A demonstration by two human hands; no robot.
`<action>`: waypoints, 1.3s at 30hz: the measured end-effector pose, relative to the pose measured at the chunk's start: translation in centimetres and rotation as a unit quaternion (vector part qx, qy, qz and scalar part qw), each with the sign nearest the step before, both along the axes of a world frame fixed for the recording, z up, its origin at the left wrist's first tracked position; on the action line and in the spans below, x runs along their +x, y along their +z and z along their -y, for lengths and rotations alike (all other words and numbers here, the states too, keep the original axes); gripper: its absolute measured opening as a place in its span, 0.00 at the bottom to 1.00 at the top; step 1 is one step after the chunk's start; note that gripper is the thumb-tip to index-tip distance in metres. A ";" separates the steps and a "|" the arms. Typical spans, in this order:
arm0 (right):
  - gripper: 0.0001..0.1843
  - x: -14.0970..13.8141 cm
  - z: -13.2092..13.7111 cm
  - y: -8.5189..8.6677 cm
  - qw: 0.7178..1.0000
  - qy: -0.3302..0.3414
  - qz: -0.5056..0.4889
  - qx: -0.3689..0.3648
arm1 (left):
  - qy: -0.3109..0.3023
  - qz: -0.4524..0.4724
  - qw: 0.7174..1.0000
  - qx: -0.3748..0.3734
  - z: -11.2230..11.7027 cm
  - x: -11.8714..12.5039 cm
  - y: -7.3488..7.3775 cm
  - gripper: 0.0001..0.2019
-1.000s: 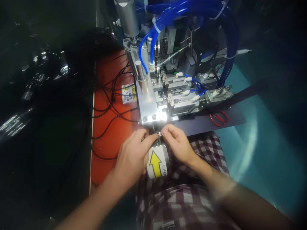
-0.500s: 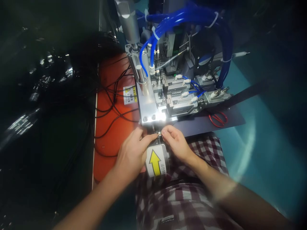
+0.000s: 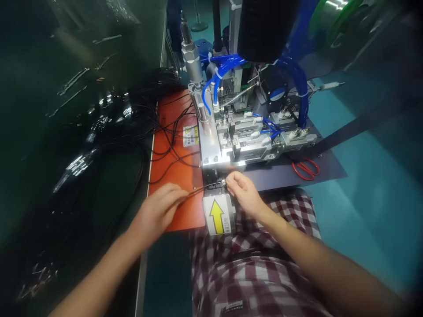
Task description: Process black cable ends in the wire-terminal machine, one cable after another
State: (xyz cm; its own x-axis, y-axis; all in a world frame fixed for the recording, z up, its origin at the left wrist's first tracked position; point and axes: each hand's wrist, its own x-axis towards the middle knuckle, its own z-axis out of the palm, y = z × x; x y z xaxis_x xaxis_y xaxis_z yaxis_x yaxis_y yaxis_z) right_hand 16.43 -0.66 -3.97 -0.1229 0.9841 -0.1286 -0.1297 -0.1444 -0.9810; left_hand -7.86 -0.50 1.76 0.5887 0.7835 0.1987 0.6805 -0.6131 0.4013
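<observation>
A thin black cable (image 3: 202, 188) stretches across the front of the machine between my two hands. My left hand (image 3: 157, 215) is closed on it over the orange board, fingers pinched together. My right hand (image 3: 245, 193) pinches the cable's small shiny end (image 3: 224, 182) just in front of the machine's metal block (image 3: 211, 152). The exact shape of that end is partly covered by my fingertips. Below the cable is a white plate with a yellow arrow (image 3: 217, 215), close to my lap.
More black cables lie over the orange board (image 3: 180, 174) and in a dark pile (image 3: 132, 110) at left. Blue air tubes (image 3: 302, 83) arch above the machine's cylinders (image 3: 254, 145). Red-handled scissors or pliers (image 3: 306, 169) rest on the dark base plate (image 3: 277, 178).
My left hand has moved left, away from the right hand, and a length of cable now shows between them. The right hand still pinches the end. The view has shifted.
</observation>
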 end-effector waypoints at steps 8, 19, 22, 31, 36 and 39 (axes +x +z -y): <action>0.16 0.1 0.1 0.4 1.000 -0.009 0.025 0.005 | 0.052 -0.210 0.939 0.268 0.3 1.6 -1.3 0.15; 0.21 2.2 1.4 -0.9 0.995 -0.069 0.052 -0.043 | 0.120 -0.114 0.979 0.116 2.3 0.6 -2.4 0.23; 0.23 4.6 3.6 -1.7 0.989 -0.111 0.070 -0.072 | 0.123 -0.107 0.979 0.123 2.6 0.7 -2.4 0.22; 0.26 6.5 8.4 -2.4 0.980 -0.086 0.092 -0.156 | 0.102 -0.074 0.986 0.107 -1.6 0.5 -2.0 0.20; 0.29 5.4 9.5 -2.5 0.981 -0.033 0.094 -0.169 | 0.086 -0.046 0.991 0.089 -5.8 0.6 -2.3 0.21; 0.31 5.3 10.6 -2.6 0.982 -0.008 0.095 -0.161 | 0.094 -0.056 0.990 0.094 -5.7 1.3 -2.1 0.22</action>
